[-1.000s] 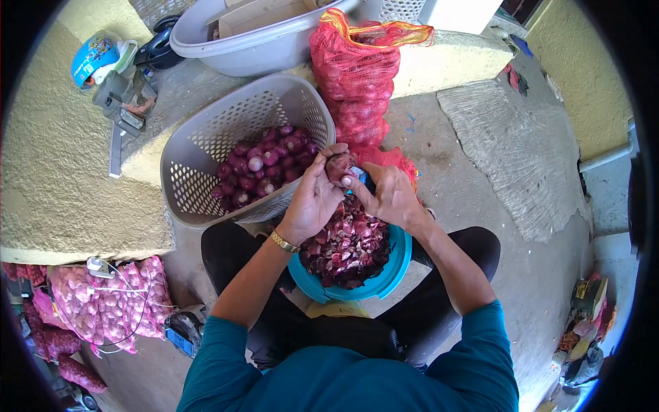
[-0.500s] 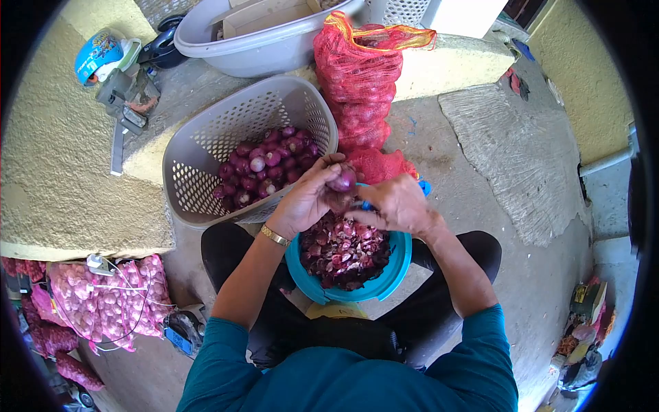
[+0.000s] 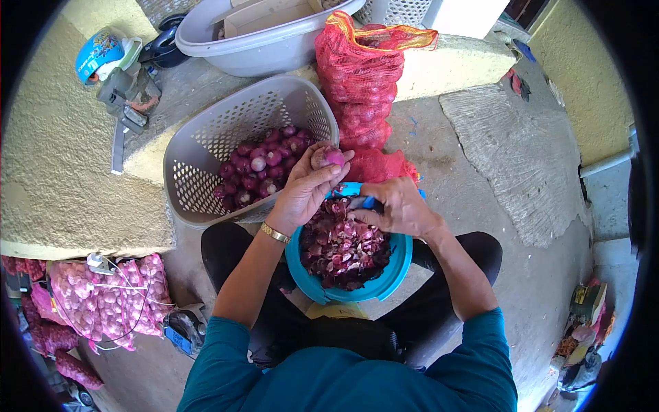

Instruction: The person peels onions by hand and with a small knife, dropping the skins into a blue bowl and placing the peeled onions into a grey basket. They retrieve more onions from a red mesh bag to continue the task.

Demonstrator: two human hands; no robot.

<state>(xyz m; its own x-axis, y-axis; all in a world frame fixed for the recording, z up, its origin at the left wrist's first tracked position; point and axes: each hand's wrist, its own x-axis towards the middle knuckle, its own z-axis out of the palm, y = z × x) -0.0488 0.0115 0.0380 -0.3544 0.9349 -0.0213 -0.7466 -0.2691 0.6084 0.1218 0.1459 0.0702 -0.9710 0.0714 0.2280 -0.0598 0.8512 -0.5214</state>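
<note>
A purple-red onion (image 3: 327,158) rests in the fingers of my left hand (image 3: 307,184), just off the near right corner of the grey perforated basket (image 3: 184,141). Inside that basket lies a heap of purple onions (image 3: 264,165). My right hand (image 3: 397,206) is closed round a small knife with a blue handle (image 3: 369,202), its blade partly hidden by the fingers. Below both hands, between the knees, stands a turquoise tub (image 3: 405,264) filled with loose onion skins (image 3: 347,250).
A tall red mesh sack of onions (image 3: 360,96) stands beyond the tub, against a low ledge. Behind the basket is a large grey basin (image 3: 254,51). Pink net bags of garlic (image 3: 113,299) lie at the left, near a blue-fronted device (image 3: 180,336).
My left hand has turned and lifted the onion a little up and left, apart from the knife. My right hand has dropped slightly toward the tub, still holding the knife.
</note>
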